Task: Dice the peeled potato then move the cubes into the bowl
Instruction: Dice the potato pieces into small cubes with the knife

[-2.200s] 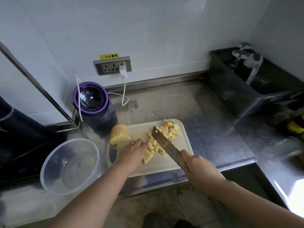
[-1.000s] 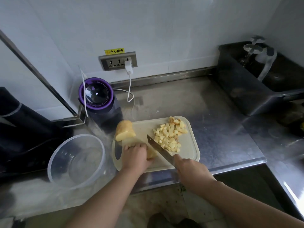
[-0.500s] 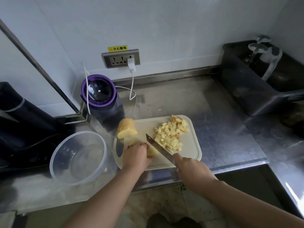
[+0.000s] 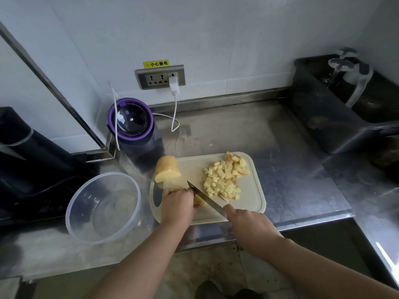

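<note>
On the white cutting board (image 4: 252,197) lies a pile of potato cubes (image 4: 225,178) at the right. A large peeled potato chunk (image 4: 166,169) rests on the board's far left corner. My left hand (image 4: 178,206) holds down a smaller potato piece (image 4: 199,201), mostly hidden under the fingers. My right hand (image 4: 248,225) grips the handle of a knife (image 4: 205,197); its blade lies against that piece beside my left fingers. A clear plastic bowl (image 4: 103,207) stands left of the board with nothing in it.
A purple-rimmed appliance (image 4: 131,124) stands behind the board, with a white cable (image 4: 174,113) running to the wall socket. A dark sink tub (image 4: 336,108) with taps sits at the right. Black equipment (image 4: 28,160) fills the left. The steel counter's front edge (image 4: 302,221) runs just past the board.
Earlier the knife was among the cubes and pushed them right into a pile. My left hand then took a new piece, and the blade now sits against it.
</note>
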Demonstrator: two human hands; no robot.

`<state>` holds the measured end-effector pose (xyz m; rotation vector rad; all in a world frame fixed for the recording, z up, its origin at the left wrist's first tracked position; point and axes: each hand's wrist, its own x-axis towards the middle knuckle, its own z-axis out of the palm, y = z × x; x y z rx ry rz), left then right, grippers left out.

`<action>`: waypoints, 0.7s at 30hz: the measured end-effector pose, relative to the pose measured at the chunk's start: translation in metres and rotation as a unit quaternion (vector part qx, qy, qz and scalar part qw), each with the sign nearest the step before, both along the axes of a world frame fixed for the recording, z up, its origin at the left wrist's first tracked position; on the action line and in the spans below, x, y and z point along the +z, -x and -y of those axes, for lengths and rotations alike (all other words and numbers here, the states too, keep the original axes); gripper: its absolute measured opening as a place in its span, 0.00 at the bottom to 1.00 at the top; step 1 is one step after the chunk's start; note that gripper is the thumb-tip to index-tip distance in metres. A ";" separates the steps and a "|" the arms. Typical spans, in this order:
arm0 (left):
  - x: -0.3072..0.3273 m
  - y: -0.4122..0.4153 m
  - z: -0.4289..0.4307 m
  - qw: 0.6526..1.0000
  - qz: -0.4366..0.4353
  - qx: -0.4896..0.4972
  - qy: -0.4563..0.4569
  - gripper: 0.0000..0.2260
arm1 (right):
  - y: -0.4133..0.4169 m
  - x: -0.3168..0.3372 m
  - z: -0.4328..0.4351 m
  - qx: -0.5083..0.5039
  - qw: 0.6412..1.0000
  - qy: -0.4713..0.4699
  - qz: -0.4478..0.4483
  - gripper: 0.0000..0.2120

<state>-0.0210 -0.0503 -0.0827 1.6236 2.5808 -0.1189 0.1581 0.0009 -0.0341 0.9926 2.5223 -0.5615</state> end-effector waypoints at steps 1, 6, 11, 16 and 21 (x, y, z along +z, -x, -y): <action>0.000 0.000 0.000 1.000 -0.002 -0.001 0.002 0.13 | 0.000 0.000 0.000 -0.001 1.000 0.000 -0.002 0.19; 0.001 0.001 -0.002 1.000 -0.008 -0.010 0.014 0.10 | 0.000 -0.001 0.000 0.007 1.000 0.005 -0.006 0.19; -0.002 0.000 -0.002 1.000 -0.007 -0.009 0.009 0.09 | 0.006 -0.005 -0.001 0.025 1.000 0.015 -0.002 0.19; -0.006 0.001 -0.002 1.000 0.006 -0.009 -0.013 0.11 | 0.011 -0.012 -0.007 0.002 1.000 0.027 0.013 0.20; -0.007 0.002 0.001 0.999 0.030 -0.006 -0.031 0.15 | 0.002 -0.010 -0.008 -0.055 0.998 0.024 -0.008 0.19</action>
